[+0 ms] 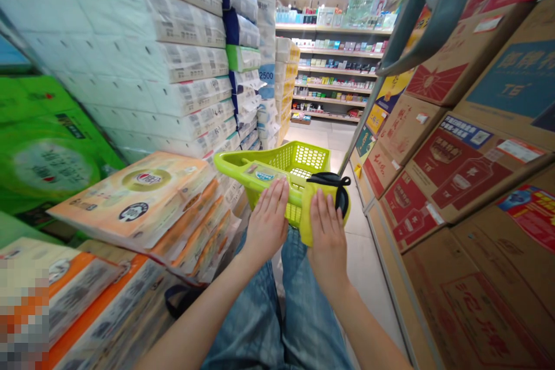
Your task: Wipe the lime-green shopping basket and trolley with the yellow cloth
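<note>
A lime-green shopping cart stands in front of me in a shop aisle, its basket showing nothing inside. My left hand lies flat, fingers stretched out, on the cart's near rim beside a small label. My right hand rests with fingers together on the yellow-green handle housing, which has a black part at its far end. Below the hands I see my legs in blue jeans.
Stacked tissue packs in white, blue, green and orange wrapping crowd the left side. Brown cartons with red prints line the right. A grey curved bar hangs at upper right. Tiled floor runs ahead to product shelves.
</note>
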`<state>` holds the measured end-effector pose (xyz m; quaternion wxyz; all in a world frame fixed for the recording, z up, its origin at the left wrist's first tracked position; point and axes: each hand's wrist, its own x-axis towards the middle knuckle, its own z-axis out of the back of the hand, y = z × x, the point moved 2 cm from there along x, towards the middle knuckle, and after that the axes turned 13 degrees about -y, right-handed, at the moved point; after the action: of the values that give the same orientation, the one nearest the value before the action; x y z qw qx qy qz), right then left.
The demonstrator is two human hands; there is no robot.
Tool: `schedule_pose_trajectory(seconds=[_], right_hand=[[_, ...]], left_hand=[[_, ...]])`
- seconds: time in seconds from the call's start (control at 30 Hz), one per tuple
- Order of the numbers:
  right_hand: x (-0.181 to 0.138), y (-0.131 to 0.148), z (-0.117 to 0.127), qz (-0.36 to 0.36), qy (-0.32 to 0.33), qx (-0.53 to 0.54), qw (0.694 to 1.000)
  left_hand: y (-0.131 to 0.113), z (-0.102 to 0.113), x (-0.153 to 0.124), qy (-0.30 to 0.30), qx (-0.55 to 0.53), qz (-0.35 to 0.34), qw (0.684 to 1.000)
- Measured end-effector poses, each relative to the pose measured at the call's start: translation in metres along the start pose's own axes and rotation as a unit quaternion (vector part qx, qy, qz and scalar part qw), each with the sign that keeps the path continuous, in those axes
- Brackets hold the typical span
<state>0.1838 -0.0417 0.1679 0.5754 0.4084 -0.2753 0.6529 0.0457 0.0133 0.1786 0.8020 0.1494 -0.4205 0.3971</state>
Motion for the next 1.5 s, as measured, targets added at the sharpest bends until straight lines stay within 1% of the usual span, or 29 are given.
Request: schedule_pose_trajectory(seconds=[0.07, 0.13, 0.2, 0.27, 0.33, 0.4, 0.47, 0.57, 0.67, 0.77, 0.83, 0.93, 1.03, 1.1, 1.17, 1.27, 1.33, 1.4, 1.5], right_hand=[[0.004, 0.017, -0.007, 0.019, 0.004, -0.016, 1.0], [0.011, 0.029, -0.01, 0.031, 0.015, -0.021, 0.999], [0.016, 0.033, -0.011, 0.041, 0.029, -0.024, 0.998], [0.016, 0.031, -0.007, 0.058, 0.04, -0.024, 0.997], [0.009, 0.023, -0.001, 0.074, 0.045, -0.016, 0.996], [0.0, 0.01, 0.007, 0.074, 0.044, 0.002, 0.996], [-0.004, -0.007, 0.014, 0.048, 0.036, 0.031, 0.998], [0.001, -0.034, 0.02, -0.016, 0.02, 0.086, 0.996], [0.011, -0.046, 0.02, -0.041, 0.02, 0.111, 0.993], [0.008, -0.035, 0.021, -0.032, 0.016, 0.052, 0.998], [0.0, -0.019, 0.02, -0.016, 0.012, 0.012, 1.0], [-0.003, 0.005, 0.015, 0.019, 0.023, -0.003, 1.0], [0.01, 0.019, 0.005, 0.045, 0.041, -0.006, 0.998], [0.02, 0.023, 0.0, 0.056, 0.05, -0.005, 0.997], [0.024, 0.024, -0.001, 0.064, 0.055, 0.002, 0.996], [0.013, 0.016, 0.005, 0.065, 0.06, 0.025, 0.996], [0.001, 0.003, 0.012, 0.052, 0.062, 0.05, 0.995], [-0.006, -0.015, 0.018, 0.021, 0.054, 0.083, 0.995], [-0.003, -0.042, 0.023, -0.044, 0.031, 0.131, 0.99]], left_hand=[[0.002, 0.0, 0.0, 0.002, 0.007, -0.004, 1.0], [0.003, -0.001, 0.0, 0.006, 0.014, -0.009, 1.0], [0.004, -0.001, -0.001, 0.008, 0.018, -0.015, 1.0], [0.005, -0.002, -0.001, 0.011, 0.018, -0.019, 1.0], [0.005, -0.002, -0.002, 0.013, 0.016, -0.018, 1.0], [0.005, -0.001, -0.002, 0.018, 0.011, -0.015, 1.0], [0.004, 0.0, -0.001, 0.022, 0.003, -0.012, 1.0], [0.003, 0.002, 0.0, 0.026, -0.013, -0.012, 1.0], [0.005, 0.003, 0.0, 0.028, -0.027, -0.014, 0.999], [0.006, 0.004, 0.0, 0.029, -0.031, -0.018, 0.999], [0.007, 0.005, 0.0, 0.029, -0.03, -0.02, 0.999], [0.007, 0.005, 0.0, 0.033, -0.025, -0.02, 0.999], [0.007, 0.005, 0.0, 0.039, -0.022, -0.022, 0.999], [0.008, 0.004, 0.0, 0.041, -0.019, -0.026, 0.999], [0.008, 0.003, -0.001, 0.038, -0.016, -0.028, 0.999], [0.008, 0.003, -0.001, 0.033, -0.014, -0.027, 0.999], [0.008, 0.003, -0.001, 0.035, -0.013, -0.026, 0.999], [0.007, 0.004, -0.001, 0.036, -0.012, -0.027, 0.999], [0.006, 0.004, 0.0, 0.035, -0.012, -0.024, 0.999]])
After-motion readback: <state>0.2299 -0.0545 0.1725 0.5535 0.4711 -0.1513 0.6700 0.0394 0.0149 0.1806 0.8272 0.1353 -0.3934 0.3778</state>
